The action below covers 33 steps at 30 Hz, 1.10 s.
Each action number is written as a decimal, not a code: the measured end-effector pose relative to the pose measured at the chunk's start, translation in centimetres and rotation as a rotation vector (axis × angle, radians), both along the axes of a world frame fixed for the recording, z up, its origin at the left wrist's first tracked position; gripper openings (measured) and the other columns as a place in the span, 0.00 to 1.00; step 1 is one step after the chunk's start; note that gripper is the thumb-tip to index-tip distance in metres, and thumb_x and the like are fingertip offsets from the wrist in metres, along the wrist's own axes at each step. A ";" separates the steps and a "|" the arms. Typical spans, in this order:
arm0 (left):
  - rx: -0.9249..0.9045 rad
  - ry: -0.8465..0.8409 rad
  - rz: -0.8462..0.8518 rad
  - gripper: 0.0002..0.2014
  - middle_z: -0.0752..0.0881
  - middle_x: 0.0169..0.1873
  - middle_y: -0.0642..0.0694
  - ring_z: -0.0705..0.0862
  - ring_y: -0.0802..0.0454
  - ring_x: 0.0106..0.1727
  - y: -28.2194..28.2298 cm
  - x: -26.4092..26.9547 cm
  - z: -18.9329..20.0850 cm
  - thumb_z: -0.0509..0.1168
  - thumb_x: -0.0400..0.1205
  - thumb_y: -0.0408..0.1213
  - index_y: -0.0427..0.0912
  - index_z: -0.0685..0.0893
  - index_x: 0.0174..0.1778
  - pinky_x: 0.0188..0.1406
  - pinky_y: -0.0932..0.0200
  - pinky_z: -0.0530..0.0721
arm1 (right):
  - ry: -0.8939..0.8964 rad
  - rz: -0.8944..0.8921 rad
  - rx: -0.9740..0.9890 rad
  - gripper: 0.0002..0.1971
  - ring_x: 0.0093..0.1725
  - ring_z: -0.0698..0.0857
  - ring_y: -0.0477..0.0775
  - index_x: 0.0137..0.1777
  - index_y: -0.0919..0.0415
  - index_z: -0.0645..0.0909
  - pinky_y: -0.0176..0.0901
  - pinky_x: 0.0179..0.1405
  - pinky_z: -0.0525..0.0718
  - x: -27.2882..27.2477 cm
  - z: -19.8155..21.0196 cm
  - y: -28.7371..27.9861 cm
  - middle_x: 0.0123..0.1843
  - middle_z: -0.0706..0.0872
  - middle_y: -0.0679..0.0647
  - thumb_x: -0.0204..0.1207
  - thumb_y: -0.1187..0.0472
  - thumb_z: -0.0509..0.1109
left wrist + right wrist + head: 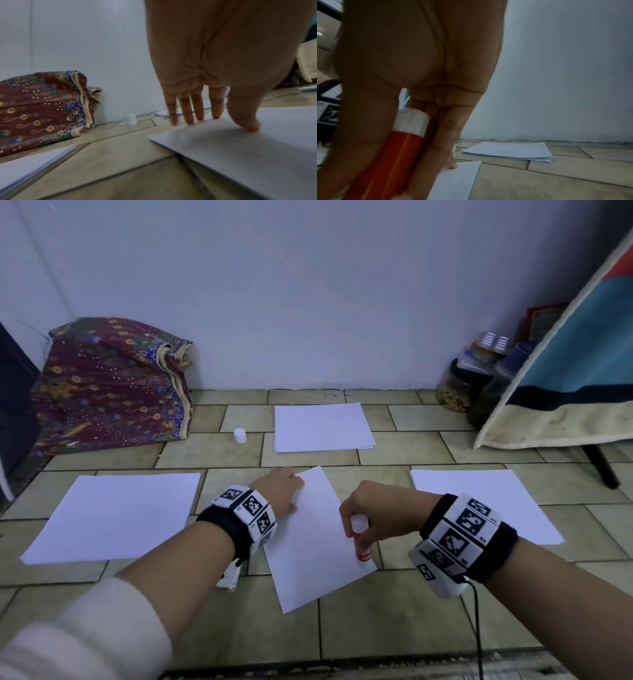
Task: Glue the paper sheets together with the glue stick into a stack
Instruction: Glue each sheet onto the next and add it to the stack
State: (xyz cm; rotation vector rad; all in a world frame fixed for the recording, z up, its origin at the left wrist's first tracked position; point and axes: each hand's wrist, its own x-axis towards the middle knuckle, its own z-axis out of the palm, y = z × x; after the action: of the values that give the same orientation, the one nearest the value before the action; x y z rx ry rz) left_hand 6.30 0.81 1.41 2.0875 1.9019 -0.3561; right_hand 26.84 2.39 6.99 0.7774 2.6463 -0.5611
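Here the left hand pins the angled paper sheet flat-fingered on the floor, the right hand clenching the glue stick at its near edge; best stroke evenly outward.

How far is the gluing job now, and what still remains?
Done: the white cap is off and stands on the floor. In hand: the left hand presses down the angled sheet while the right hand holds the glue stick at its edge. Left: paper piles at left, right and back lie apart, not yet one stack.
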 end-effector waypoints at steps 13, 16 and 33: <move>0.084 -0.101 0.037 0.28 0.63 0.74 0.48 0.63 0.49 0.75 -2.9 -3.7 -2.0 0.63 0.81 0.57 0.45 0.67 0.71 0.69 0.49 0.67 | 1.348 -1.149 -0.842 0.06 0.33 0.81 0.48 0.42 0.67 0.79 0.29 0.29 0.84 3.6 -0.7 7.5 0.38 0.82 0.56 0.81 0.68 0.66; -0.053 -0.154 0.055 0.43 0.55 0.80 0.49 0.56 0.50 0.80 -2.9 -4.6 -2.2 0.59 0.72 0.65 0.45 0.60 0.79 0.75 0.47 0.62 | 1.426 -1.177 -1.140 0.08 0.33 0.83 0.50 0.52 0.73 0.76 0.32 0.31 0.86 1.9 -2.0 7.6 0.41 0.81 0.62 0.84 0.66 0.60; -0.151 -0.063 0.116 0.80 0.28 0.82 0.51 0.29 0.46 0.83 -3.6 -5.5 -4.6 0.23 0.29 0.87 0.52 0.32 0.83 0.79 0.36 0.35 | 0.667 -0.739 -0.159 0.11 0.43 0.81 0.48 0.37 0.55 0.80 0.34 0.36 0.75 -13.4 -4.2 7.3 0.44 0.87 0.53 0.65 0.63 0.81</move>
State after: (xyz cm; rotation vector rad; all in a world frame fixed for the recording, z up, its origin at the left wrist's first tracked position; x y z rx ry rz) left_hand 0.83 -2.82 -3.21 1.8624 1.8873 -0.3901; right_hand 13.42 9.70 2.76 1.7837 2.7291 -1.4049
